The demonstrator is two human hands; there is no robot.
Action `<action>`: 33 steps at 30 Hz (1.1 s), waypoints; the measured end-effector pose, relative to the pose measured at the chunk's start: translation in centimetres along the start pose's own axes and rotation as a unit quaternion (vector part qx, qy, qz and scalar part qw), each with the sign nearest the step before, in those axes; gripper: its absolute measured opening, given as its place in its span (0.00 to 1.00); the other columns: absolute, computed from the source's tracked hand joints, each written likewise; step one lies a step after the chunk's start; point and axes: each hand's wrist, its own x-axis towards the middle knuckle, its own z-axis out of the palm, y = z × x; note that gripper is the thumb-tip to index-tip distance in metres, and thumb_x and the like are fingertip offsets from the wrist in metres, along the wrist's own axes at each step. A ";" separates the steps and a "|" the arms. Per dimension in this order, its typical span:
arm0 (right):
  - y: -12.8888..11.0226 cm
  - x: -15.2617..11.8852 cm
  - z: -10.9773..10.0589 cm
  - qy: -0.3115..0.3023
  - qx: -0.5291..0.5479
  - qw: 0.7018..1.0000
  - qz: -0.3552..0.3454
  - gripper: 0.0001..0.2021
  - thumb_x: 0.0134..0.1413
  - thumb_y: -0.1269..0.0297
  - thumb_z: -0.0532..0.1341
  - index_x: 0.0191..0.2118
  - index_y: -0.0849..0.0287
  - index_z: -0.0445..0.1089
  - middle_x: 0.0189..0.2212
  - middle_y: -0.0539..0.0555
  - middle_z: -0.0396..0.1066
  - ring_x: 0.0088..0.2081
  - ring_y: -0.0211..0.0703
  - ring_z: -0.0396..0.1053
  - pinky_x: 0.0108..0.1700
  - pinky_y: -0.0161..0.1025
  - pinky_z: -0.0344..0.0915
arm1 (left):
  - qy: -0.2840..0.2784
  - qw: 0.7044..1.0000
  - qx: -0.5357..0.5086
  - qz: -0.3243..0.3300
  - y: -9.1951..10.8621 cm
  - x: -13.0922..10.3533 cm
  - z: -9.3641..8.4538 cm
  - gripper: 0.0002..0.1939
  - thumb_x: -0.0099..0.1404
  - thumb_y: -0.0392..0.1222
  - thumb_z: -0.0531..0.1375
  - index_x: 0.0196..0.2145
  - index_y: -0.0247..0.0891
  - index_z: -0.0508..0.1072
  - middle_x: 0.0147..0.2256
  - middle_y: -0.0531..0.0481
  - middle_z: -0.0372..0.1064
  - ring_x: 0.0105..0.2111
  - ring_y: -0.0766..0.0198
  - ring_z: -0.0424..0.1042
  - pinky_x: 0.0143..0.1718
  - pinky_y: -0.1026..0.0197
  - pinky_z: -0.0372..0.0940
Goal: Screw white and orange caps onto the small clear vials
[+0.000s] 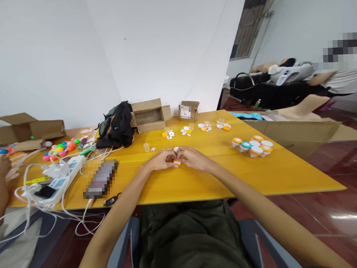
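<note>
Over the middle of the table, my left hand (164, 159) and my right hand (194, 158) meet with fingers curled in. Between their fingertips is a small round orange lid (177, 162) with white parts in it, gripped from both sides. Just beyond the fingers lies a white disc (176, 149), partly hidden by them. To the left of my left hand stand a clear plastic cup (146, 147) and some small white pieces (153, 149). Finer detail of the lid is too small to make out.
Several lidded clear jars (252, 147) stand to the right. Sets of loose lids and cups (186, 130) line the back, before cardboard boxes (150, 117) and a black backpack (116, 126). Leftward are a phone (101, 179), a power strip (64, 179) and another person's hand (1, 167).
</note>
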 end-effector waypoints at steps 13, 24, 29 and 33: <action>1.7 -1.2 0.0 0.034 -0.094 0.992 0.074 0.08 0.57 0.74 0.57 0.36 0.58 0.74 0.41 0.59 0.73 0.44 0.48 0.72 0.45 0.41 0.67 | 0.005 1.000 0.007 -0.005 0.0 -0.1 0.1 0.13 0.55 0.48 0.67 0.34 0.38 0.74 0.31 0.53 0.65 0.31 0.66 0.62 0.35 0.63 0.60; 1.3 -0.7 1.0 -0.004 -0.220 0.975 -0.035 0.13 0.59 0.78 0.54 0.44 0.62 0.74 0.46 0.63 0.72 0.48 0.49 0.70 0.49 0.43 0.66 | 0.017 0.999 0.026 0.011 -0.2 -0.2 0.3 0.10 0.56 0.44 0.66 0.34 0.38 0.73 0.32 0.53 0.66 0.31 0.66 0.63 0.36 0.62 0.60; 1.4 -1.0 1.2 0.036 -0.188 0.981 -0.036 0.13 0.61 0.75 0.52 0.40 0.60 0.74 0.43 0.63 0.73 0.46 0.50 0.70 0.49 0.45 0.67 | 0.015 0.999 0.033 -0.001 0.2 -0.2 0.2 0.10 0.57 0.44 0.66 0.35 0.39 0.72 0.33 0.52 0.66 0.32 0.65 0.65 0.37 0.62 0.61; 1.2 -1.6 1.4 0.104 -0.110 0.987 -0.046 0.13 0.64 0.70 0.51 0.40 0.57 0.73 0.42 0.59 0.74 0.45 0.47 0.71 0.48 0.43 0.67 | 0.018 0.999 0.041 0.004 0.3 -0.2 0.2 0.09 0.57 0.44 0.65 0.35 0.39 0.72 0.32 0.52 0.66 0.33 0.64 0.65 0.37 0.61 0.61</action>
